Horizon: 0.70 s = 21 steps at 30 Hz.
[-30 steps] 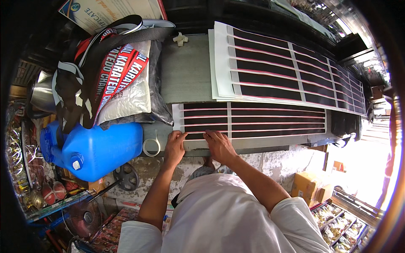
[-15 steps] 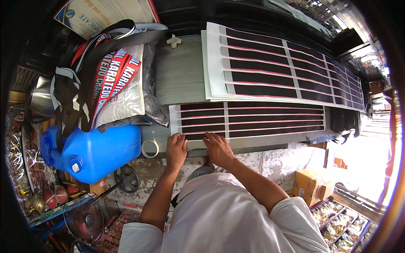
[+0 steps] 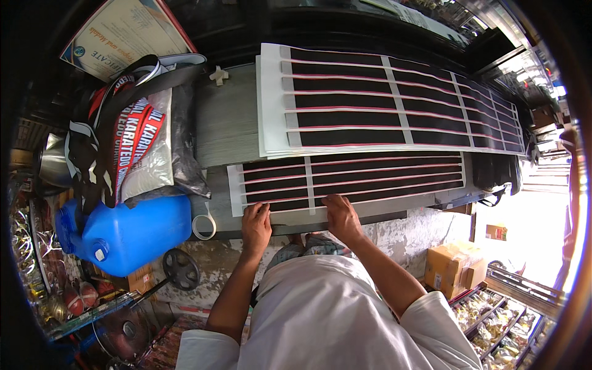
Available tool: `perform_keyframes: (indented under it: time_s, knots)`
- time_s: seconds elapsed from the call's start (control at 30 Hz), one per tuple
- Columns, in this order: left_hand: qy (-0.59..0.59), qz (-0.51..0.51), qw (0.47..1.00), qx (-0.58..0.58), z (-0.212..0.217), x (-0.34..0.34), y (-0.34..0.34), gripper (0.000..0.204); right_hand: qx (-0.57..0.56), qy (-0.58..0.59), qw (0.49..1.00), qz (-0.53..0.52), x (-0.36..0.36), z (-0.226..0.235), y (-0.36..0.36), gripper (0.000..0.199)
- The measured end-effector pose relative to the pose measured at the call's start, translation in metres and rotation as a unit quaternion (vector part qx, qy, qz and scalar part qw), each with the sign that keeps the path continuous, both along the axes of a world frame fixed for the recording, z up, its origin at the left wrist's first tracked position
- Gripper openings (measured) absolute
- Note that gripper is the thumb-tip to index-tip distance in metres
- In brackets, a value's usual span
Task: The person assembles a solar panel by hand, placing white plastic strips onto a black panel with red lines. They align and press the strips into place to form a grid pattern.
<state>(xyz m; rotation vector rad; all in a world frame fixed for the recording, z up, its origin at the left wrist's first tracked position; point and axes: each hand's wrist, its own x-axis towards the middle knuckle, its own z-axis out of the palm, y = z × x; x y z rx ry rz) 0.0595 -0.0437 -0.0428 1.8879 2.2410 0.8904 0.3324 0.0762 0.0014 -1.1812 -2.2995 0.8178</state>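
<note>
A long sheet [image 3: 382, 179] with black bands and thin red and white lines lies on the grey table, crossed by a pale tape strip [image 3: 311, 185]. At its near left corner, my left hand [image 3: 256, 225] is closed with the fingertips on the edge. My right hand [image 3: 343, 217] is farther right along the same near edge, fingers curled and pressed together at the border. What lies under the fingertips is hidden. Behind, a stack of larger striped sheets [image 3: 345, 98] partly overlaps this one. A roll of tape [image 3: 204, 226] stands left of my left hand.
At the left are a blue jerrycan [image 3: 145, 228] and a plastic-wrapped bundle [image 3: 151, 148] with printed ribbons on top. A framed certificate [image 3: 123, 37] leans behind them. A small cream cross-shaped piece [image 3: 218, 76] lies at the back. A cardboard box [image 3: 453, 268] stands below right.
My right hand has slid right along the sheet's near edge, its fingers now more curled. My left hand stays at the left corner. The whole view has shifted slightly.
</note>
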Motion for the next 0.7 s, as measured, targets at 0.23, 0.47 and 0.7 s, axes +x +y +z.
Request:
perform_keyframes:
  time_s: [0.23, 0.47, 0.7]
  knots:
    - [-0.047, -0.012, 0.999, -0.009, 0.005, 0.045, 0.031, 0.024, 0.017, 0.055, 0.997, 0.053, -0.007, -0.025, 0.021, 0.035]
    - [-0.065, -0.005, 0.998, -0.003, 0.001, 0.064, 0.044, 0.024, 0.018, 0.013, 0.996, 0.084, 0.000, -0.037, 0.029, 0.032]
    - [0.015, 0.140, 0.990, 0.007, 0.000, 0.025, 0.012, 0.025, 0.033, -0.013, 0.995, 0.098, 0.003, -0.033, 0.033, 0.032]
